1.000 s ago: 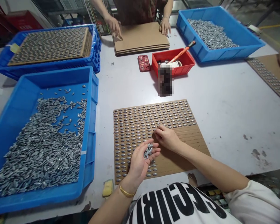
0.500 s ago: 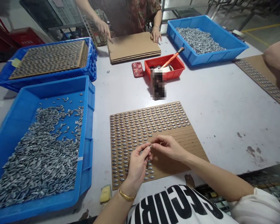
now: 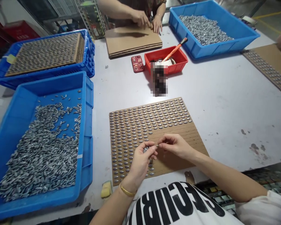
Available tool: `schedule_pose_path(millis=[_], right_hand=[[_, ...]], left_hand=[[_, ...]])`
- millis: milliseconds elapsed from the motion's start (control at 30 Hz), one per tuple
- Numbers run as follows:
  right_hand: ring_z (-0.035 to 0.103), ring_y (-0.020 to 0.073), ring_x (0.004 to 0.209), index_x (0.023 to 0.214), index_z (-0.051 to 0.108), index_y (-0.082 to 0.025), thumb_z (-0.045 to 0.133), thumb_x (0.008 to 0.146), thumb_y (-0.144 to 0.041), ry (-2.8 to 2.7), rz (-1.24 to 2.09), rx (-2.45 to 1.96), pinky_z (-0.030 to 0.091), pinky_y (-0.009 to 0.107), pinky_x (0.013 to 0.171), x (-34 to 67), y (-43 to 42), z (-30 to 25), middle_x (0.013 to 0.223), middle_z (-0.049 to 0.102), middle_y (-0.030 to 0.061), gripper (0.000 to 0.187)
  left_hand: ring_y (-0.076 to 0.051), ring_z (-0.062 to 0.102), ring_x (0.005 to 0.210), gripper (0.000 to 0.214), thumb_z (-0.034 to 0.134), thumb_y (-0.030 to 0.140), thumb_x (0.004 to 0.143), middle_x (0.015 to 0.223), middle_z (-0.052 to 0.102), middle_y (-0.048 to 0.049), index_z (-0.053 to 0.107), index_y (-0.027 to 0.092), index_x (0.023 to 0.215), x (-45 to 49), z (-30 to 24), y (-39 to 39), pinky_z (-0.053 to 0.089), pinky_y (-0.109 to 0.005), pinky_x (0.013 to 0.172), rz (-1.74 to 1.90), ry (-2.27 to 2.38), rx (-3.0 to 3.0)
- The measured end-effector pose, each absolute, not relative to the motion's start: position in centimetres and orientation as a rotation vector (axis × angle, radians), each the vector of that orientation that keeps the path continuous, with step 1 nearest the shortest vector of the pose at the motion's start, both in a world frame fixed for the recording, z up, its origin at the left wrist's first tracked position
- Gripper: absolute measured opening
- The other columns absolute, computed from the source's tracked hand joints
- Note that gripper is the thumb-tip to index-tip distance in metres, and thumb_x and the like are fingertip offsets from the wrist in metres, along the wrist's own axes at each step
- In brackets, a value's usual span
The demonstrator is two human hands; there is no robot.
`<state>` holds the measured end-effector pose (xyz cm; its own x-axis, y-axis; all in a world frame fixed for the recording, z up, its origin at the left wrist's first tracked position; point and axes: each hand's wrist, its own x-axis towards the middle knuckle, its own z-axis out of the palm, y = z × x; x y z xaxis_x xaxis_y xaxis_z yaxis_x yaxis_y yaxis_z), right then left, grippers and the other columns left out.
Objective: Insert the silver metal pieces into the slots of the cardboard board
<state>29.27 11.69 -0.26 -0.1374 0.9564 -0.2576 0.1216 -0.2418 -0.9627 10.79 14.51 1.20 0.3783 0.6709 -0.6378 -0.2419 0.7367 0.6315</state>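
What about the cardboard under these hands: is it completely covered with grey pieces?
No, grey pieces cover only part of the cardboard, leaving its near right area bare.

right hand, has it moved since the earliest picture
Yes, the right hand has moved toward the wearer's body, judged against the cardboard sheet beneath it.

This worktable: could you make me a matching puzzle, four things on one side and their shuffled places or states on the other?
1. left hand
2. board
3. orange tool
4. yellow block

A. sticking out of the red bin
B. beside the board's near left corner
C. holding loose silvery pieces
D. partly covered in rows

Pairs: 1-C, 2-D, 3-A, 4-B
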Motion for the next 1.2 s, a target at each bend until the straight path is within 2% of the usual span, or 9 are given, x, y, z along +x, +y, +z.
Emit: schedule_pose_path(millis=[100, 167, 267, 533, 733, 833, 967, 1067, 1200], right_hand=[[0.062, 0.0164, 0.08, 0.091, 0.065, -0.02, 0.055, 0.089, -0.027, -1.574, 0.92, -1.51, 0.049, 0.028, 0.07, 30.2, 11.9, -1.2, 0.088, 0.067, 0.0049, 0.012], [0.062, 0.0171, 0.084, 0.095, 0.065, -0.021, 0.049, 0.091, -0.021, -1.755, 0.681, -1.517, 0.049, 0.029, 0.073, 30.6, 12.4, -2.2, 0.092, 0.067, 0.0063, 0.016], [0.061, 0.0169, 0.085, 0.098, 0.064, -0.02, 0.044, 0.092, -0.015, -1.972, 0.492, -1.534, 0.049, 0.028, 0.073, 30.7, 13.3, -3.8, 0.094, 0.067, 0.0078, 0.022], [0.057, 0.017, 0.087, 0.104, 0.064, -0.018, 0.044, 0.09, -0.01, -2.254, 0.241, -1.536, 0.045, 0.025, 0.071, 30.2, 14.4, -4.9, 0.1, 0.064, 0.0089, 0.026], [0.055, 0.0171, 0.085, 0.095, 0.066, -0.018, 0.045, 0.089, -0.011, -2.295, 0.247, -1.578, 0.044, 0.025, 0.07, 30.3, 14.6, -4.9, 0.095, 0.063, 0.0093, 0.023], [0.056, 0.0179, 0.087, 0.097, 0.066, -0.018, 0.045, 0.088, -0.009, -2.248, 0.307, -1.577, 0.046, 0.026, 0.072, 30.3, 14.5, -4.5, 0.097, 0.063, 0.0097, 0.024], [0.059, 0.0178, 0.092, 0.107, 0.061, -0.021, 0.046, 0.09, -0.014, -2.003, 0.578, -1.456, 0.049, 0.029, 0.077, 29.9, 13.7, -2.2, 0.104, 0.063, 0.0091, 0.023], [0.061, 0.0179, 0.093, 0.107, 0.06, -0.023, 0.049, 0.091, -0.02, -1.867, 0.81, -1.287, 0.052, 0.031, 0.08, 29.6, 12.7, -0.1, 0.103, 0.063, 0.0079, 0.02], [0.061, 0.0168, 0.087, 0.104, 0.062, -0.024, 0.047, 0.092, -0.021, -1.933, 0.789, -1.224, 0.052, 0.029, 0.075, 29.5, 11.5, 0.6, 0.096, 0.063, 0.0076, 0.019]], left_hand=[[-0.013, 0.064, 0.07, 0.021, 0.067, 0.025, 0.077, 0.087, 0.068, -0.0075, 0.064, 0.014, 0.095, 9.9, 2.0, 15.6, 0.052, -0.022, 0.061, 0.773, 1.032, 0.322], [-0.016, 0.067, 0.079, 0.02, 0.062, 0.023, 0.08, 0.092, 0.069, -0.0096, 0.064, 0.013, 0.097, 9.6, 2.1, 15.8, 0.055, -0.028, 0.072, 0.845, 1.026, 0.266], [-0.018, 0.068, 0.083, 0.022, 0.062, 0.02, 0.081, 0.095, 0.069, -0.0115, 0.063, 0.012, 0.102, 9.7, 1.8, 15.3, 0.056, -0.031, 0.079, 0.764, 1.014, 0.227], [-0.016, 0.067, 0.08, 0.022, 0.066, 0.025, 0.08, 0.095, 0.07, -0.0104, 0.061, 0.015, 0.1, 10.3, 1.2, 14.0, 0.055, -0.03, 0.077, 0.696, 0.974, 0.263], [-0.01, 0.061, 0.07, 0.028, 0.07, 0.025, 0.077, 0.081, 0.066, -0.0053, 0.068, 0.012, 0.101, 10.8, 1.1, 14.1, 0.051, -0.021, 0.067, 0.663, 0.973, 0.286], [-0.009, 0.06, 0.069, 0.03, 0.074, 0.023, 0.073, 0.08, 0.067, -0.0056, 0.069, 0.011, 0.1, 11.2, 1.0, 14.3, 0.05, -0.02, 0.067, 0.669, 0.993, 0.286], [-0.012, 0.063, 0.07, 0.024, 0.075, 0.022, 0.071, 0.083, 0.069, -0.0066, 0.067, 0.013, 0.091, 11.5, 1.0, 14.3, 0.051, -0.023, 0.069, 0.694, 1.004, 0.344], [-0.012, 0.063, 0.067, 0.022, 0.076, 0.024, 0.07, 0.077, 0.067, -0.0044, 0.064, 0.014, 0.085, 11.6, 0.9, 14.4, 0.051, -0.023, 0.065, 0.691, 1.003, 0.369], [-0.007, 0.055, 0.057, 0.024, 0.079, 0.026, 0.067, 0.069, 0.06, -0.0004, 0.065, 0.013, 0.081, 12.2, 0.8, 14.3, 0.045, -0.018, 0.053, 0.607, 0.973, 0.359]])
